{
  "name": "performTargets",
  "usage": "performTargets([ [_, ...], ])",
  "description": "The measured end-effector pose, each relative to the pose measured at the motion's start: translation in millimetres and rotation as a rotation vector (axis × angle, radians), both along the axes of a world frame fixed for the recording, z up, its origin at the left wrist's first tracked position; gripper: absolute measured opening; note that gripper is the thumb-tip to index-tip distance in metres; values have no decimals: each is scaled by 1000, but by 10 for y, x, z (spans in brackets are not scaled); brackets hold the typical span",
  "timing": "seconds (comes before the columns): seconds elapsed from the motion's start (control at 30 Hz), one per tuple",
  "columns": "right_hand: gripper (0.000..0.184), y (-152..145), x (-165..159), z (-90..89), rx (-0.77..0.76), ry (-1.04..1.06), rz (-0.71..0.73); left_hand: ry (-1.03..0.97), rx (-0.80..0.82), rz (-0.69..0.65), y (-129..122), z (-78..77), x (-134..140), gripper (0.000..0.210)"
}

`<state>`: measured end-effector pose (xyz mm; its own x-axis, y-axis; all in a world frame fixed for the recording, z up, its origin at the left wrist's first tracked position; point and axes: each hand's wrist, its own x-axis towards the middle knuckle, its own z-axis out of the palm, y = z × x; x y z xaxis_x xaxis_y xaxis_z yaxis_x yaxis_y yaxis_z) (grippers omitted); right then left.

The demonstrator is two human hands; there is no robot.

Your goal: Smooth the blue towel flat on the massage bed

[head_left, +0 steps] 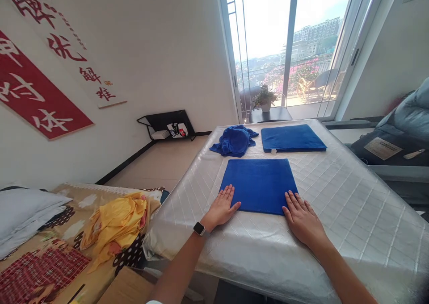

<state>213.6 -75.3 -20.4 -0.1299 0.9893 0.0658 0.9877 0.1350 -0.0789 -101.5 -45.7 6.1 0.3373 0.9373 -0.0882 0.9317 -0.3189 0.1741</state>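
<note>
A blue cloth (259, 183) lies flat as a near-square on the silver quilted cover of the table (362, 206). My left hand (222, 207) rests open on its near left corner, fingers stretched out, a watch on the wrist. At the near right corner, my right hand (303, 217) is also open, its fingertips over the cloth's edge. Neither hand grips anything. Behind lie a crumpled blue cloth (234, 141) at the left and a flat, folded blue cloth (293, 138) with a small white tag at the right.
To the left is a low bed with a patterned sheet (72, 197), a yellow cloth (117, 223) and a white pillow (30, 212). Beyond the table stand a potted plant (266, 101) on a chair and a glass door. A grey sofa (392, 174) flanks the right side.
</note>
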Motion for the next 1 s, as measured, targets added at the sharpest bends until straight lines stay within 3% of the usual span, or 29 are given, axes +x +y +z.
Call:
performTargets([
  [0.1,63,14,8,2,-8,-10,-1,-18,18,5,-112,-13,-108,84],
  [0.4,63,-3,80,105,-45,-118,28,-38,106,41,-157,-83,-44,78],
  [0.57,61,418,19,287,3,-140,100,-14,78,35,-170,-58,-14,79],
  [0.63,63,661,-35,316,-14,-103,52,-12,74,22,-175,-33,-35,80],
  [0.73,65,920,-72,235,-19,-62,-45,-15,34,-16,-175,41,-132,80],
  [0.83,66,999,-53,87,-12,-28,-76,13,-33,-1,-145,173,-153,82],
  [0.93,65,984,-25,9,6,-5,-72,28,-7,-43,-26,310,167,86],
  [1.0,65,963,-10,8,15,-2,-68,-2,72,-213,125,350,604,83],
])
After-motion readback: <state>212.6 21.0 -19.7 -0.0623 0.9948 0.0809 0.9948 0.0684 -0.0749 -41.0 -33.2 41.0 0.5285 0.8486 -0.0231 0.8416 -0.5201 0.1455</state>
